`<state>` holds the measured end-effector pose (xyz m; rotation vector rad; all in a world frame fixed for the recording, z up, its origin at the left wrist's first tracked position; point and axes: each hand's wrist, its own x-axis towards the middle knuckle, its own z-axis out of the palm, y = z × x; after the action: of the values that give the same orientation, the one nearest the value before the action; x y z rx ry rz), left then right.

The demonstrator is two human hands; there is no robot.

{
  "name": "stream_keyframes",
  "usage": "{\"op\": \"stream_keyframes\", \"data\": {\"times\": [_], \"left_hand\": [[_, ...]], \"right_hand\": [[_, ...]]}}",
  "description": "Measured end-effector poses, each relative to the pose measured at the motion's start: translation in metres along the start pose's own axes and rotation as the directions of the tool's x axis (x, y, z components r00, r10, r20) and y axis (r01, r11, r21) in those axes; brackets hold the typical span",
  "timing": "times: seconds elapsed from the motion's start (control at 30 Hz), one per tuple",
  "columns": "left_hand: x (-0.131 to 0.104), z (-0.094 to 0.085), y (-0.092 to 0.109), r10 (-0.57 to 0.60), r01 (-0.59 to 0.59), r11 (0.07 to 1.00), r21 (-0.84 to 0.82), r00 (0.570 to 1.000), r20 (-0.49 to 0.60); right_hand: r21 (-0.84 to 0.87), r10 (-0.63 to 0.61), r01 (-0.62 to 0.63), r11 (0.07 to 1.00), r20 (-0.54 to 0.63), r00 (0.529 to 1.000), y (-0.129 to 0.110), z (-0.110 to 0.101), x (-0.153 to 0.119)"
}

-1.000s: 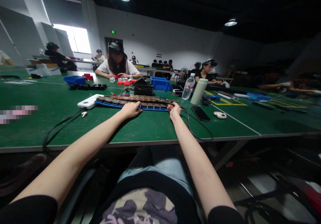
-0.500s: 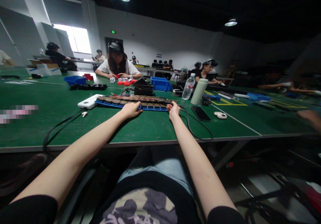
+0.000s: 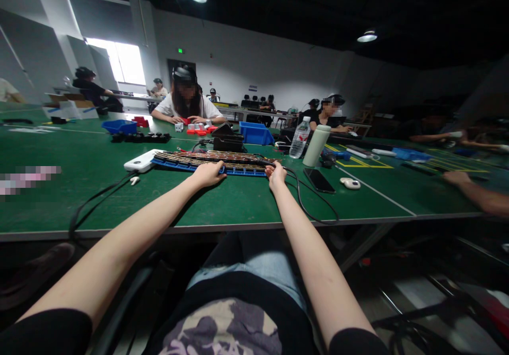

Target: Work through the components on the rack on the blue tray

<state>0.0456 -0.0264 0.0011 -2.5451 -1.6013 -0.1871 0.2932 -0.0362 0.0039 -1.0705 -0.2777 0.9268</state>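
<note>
A long, slightly bowed assembly with a blue slotted base and thin tan and dark strands along its top lies on the green table. My left hand is closed on its front edge near the middle, thumb and fingers pinching the blue part. At its right end my right hand has its fingers curled against the tip, where a black cable passes; which of the two it grips is hard to tell. A white box-shaped device touches the left end of the assembly.
A phone, an earbud case, a pale green flask and a water bottle stand or lie to the right. Blue bins and red parts are farther back. A co-worker sits opposite.
Both my hands and the assembly stay where they were. At the right edge, another person's hand and forearm have come farther in over the table.
</note>
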Motion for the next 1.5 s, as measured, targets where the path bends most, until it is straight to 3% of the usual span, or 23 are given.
{"op": "stream_keyframes", "data": {"times": [1.2, 1.5], "left_hand": [[-0.0032, -0.0044, 0.0031, -0.009, 0.009, 1.0, 0.0, 1.0, 0.017], [-0.002, -0.003, 0.0028, -0.008, 0.008, 1.0, 0.014, 1.0, 0.008]], "right_hand": [[0.03, 0.005, -0.004, 1.0, -0.023, 1.0, -0.0021, 0.001, -0.001], [0.082, -0.047, 0.056, 0.995, -0.111, 0.993, -0.0061, -0.0012, -0.0011]]}}
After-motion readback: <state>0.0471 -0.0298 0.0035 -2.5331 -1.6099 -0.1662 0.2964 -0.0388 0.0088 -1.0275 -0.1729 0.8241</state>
